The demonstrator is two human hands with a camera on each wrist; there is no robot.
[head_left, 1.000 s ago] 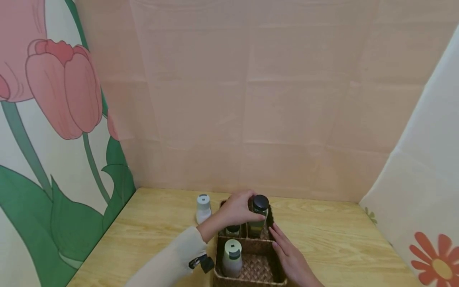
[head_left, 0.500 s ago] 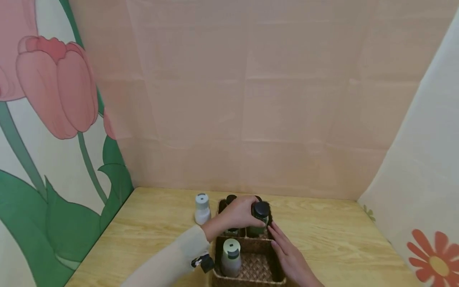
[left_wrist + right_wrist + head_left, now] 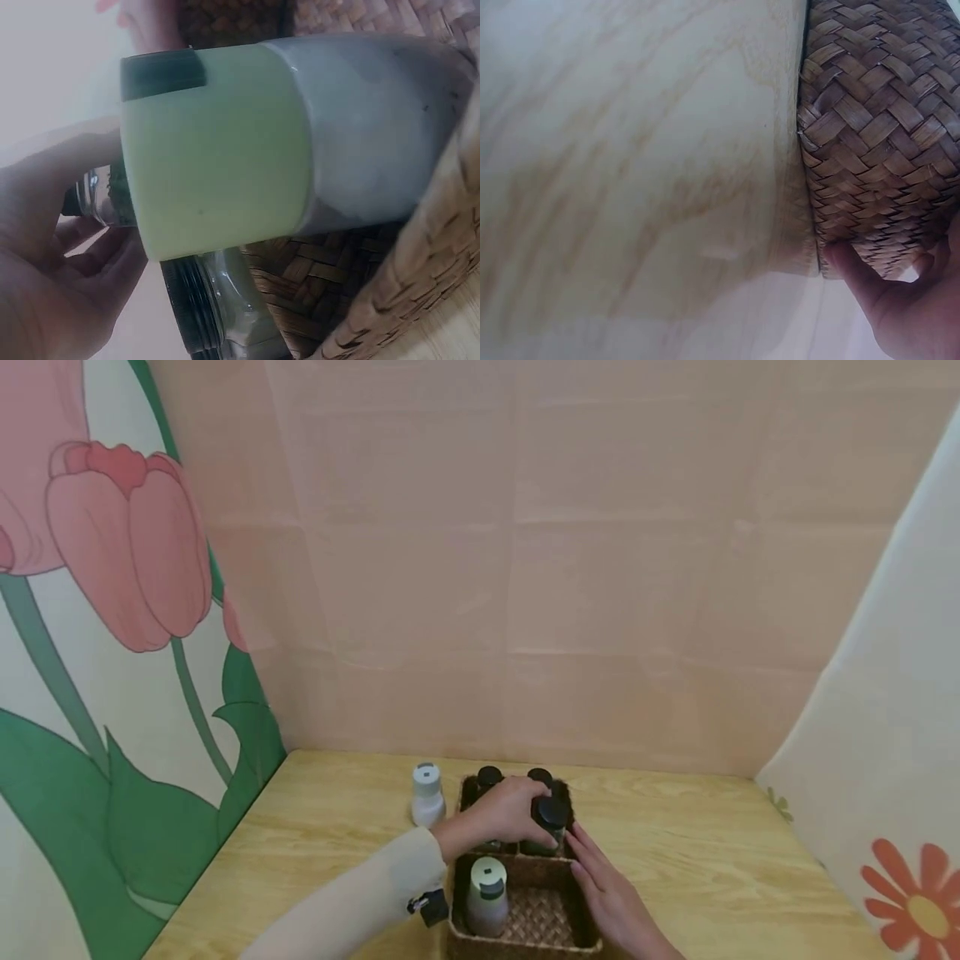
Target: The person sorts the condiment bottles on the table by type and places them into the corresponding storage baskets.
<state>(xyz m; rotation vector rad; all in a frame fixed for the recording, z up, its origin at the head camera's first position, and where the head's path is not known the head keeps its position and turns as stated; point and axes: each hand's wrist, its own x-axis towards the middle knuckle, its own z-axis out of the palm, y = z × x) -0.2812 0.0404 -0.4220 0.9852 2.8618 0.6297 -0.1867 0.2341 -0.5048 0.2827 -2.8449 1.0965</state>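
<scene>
My left hand (image 3: 506,814) grips a black-lidded glass jar (image 3: 553,812) in the back right compartment of a brown woven basket (image 3: 525,947). In the left wrist view, part of the jar (image 3: 97,196) shows between thumb and fingers, with dark green contents. My right hand (image 3: 611,897) lies along the basket's right side, fingers extended against the wall; in the right wrist view its thumb touches the weave (image 3: 885,127). A bottle (image 3: 487,897) with a pale green cap stands at the left of the front compartment and fills much of the left wrist view.
Two more black lids (image 3: 490,774) show at the back of the basket, one left, one right. Another jar (image 3: 191,307) stands below the bottle in the left wrist view. Outside, a white bottle (image 3: 428,797) stands left of the basket on the wooden table (image 3: 337,810).
My left hand has lowered the jar deeper into the back right compartment. The black lids behind it have come into view. My right hand stays against the basket.
</scene>
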